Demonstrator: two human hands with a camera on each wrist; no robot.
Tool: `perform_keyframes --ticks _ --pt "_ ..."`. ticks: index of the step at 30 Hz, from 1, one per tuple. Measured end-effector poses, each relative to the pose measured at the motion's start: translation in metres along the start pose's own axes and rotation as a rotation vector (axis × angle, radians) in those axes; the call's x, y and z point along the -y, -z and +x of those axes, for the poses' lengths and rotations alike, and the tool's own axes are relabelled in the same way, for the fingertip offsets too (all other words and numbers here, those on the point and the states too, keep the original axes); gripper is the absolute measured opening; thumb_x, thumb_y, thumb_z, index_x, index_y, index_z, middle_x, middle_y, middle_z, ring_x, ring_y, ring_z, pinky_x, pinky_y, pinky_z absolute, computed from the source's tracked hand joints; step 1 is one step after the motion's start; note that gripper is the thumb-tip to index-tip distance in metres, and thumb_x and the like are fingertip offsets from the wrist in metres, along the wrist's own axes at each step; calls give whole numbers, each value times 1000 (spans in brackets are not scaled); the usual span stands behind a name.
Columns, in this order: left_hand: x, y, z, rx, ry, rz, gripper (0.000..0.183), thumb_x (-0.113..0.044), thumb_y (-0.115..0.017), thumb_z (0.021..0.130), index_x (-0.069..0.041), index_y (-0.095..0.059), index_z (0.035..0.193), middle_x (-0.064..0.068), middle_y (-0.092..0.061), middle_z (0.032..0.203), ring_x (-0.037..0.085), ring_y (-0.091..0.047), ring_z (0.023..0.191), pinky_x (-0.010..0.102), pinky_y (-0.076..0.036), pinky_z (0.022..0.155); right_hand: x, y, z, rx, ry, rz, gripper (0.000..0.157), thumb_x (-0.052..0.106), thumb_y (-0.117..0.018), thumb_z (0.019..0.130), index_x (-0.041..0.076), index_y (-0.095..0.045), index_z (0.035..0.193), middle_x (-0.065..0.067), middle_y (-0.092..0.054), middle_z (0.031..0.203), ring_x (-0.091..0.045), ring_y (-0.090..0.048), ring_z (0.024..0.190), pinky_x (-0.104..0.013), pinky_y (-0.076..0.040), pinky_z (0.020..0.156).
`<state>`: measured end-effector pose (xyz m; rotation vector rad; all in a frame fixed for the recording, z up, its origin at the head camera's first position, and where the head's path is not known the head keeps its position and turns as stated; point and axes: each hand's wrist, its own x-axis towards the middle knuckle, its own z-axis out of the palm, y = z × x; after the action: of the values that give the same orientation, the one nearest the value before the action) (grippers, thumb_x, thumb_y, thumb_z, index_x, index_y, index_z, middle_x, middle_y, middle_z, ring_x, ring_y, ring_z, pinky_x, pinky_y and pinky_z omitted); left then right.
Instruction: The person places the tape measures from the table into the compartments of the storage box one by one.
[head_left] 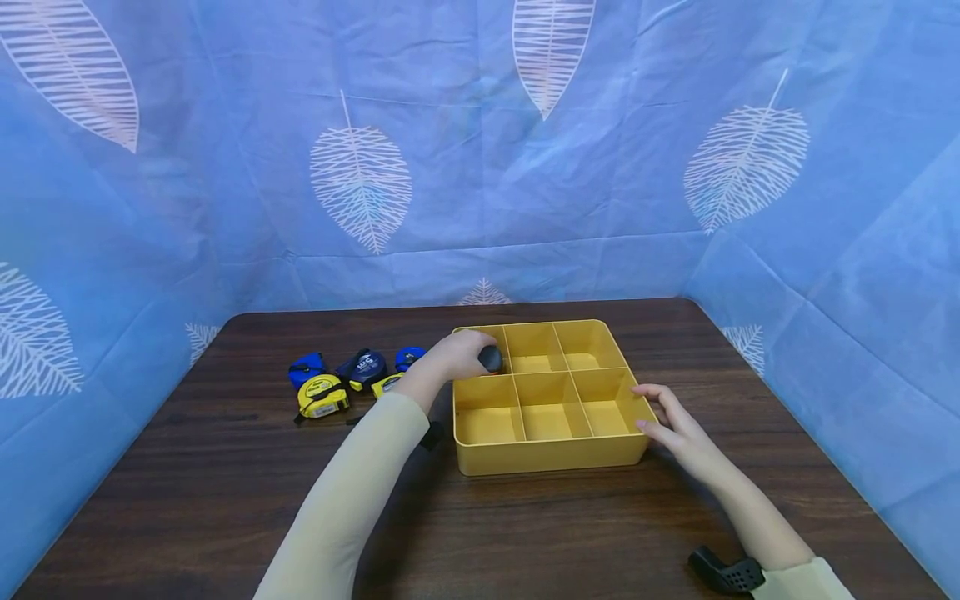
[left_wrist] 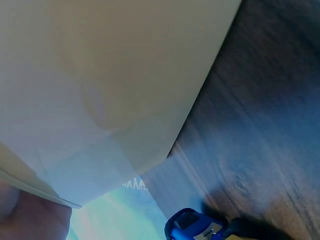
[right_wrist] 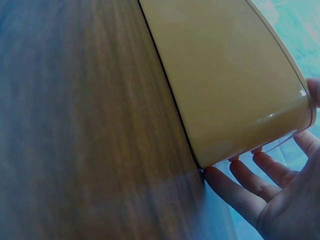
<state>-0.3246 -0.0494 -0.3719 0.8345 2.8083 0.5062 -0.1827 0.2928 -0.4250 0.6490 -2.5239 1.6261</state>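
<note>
Blue cloth (head_left: 480, 183) printed with pale leaves hangs around you on three sides. Before it stands your table (head_left: 540, 533), dark brown with a wood grain. On the table, right of the middle, sits the yellow box (head_left: 551, 458), upright, split into six compartments in two rows of three. Your left sleeve (head_left: 352, 492) is pale and crosses the table towards the box's left side; your right sleeve (head_left: 802, 583), also pale, shows at the lower edge of the head view.

Your right hand (head_left: 675, 429) grips the box by its right end, with thumb and forefinger at the rim and the other fingers against the outer wall. Your left hand (head_left: 453, 354) is bent over the left rim, at the back-left compartment, its fingers curled. You wear a black band (head_left: 726, 573) on the right wrist.

Left of the box lie the tapes, close together: a yellow tape (head_left: 322, 396) in front of a blue tape (head_left: 306, 369), a navy tape (head_left: 363, 369) just beside them, then another blue and another yellow, both partly behind your left arm.

Smallest is the black thing (head_left: 491, 358) in your left hand's grip; it is probably a tape too, but your fingers cover most of it, and you cannot tell whether it touches the compartment floor.
</note>
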Motion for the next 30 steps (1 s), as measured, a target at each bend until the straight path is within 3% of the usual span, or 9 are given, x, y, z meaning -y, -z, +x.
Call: perform_keyframes --ticks 11,16,30 --pt "-3 -3 8 43 18 89 56 -16 -71 87 -12 -51 140 4 -54 135 21 -51 119 36 -41 100 -1 1 1 8 -14 9 42 4 -49 98 -5 -33 136 -20 -30 135 -11 -44 109 -24 -49 75" --pt "-4 -3 11 49 17 92 56 -12 -70 88 -15 -50 140 3 -54 135 19 -51 120 35 -41 100 -1 1 1 9 -10 17 42 3 -49 98 -5 -33 136 -21 -31 135 -10 -44 109 -23 -49 75" --pt "-9 -4 14 44 2 18 58 -9 -74 84 -9 -52 137 6 -55 132 21 -51 120 34 -40 101 0 1 1 6 14 11 42 0 -48 97 -6 -33 136 -21 -31 135 -5 -42 110 -22 -48 74"
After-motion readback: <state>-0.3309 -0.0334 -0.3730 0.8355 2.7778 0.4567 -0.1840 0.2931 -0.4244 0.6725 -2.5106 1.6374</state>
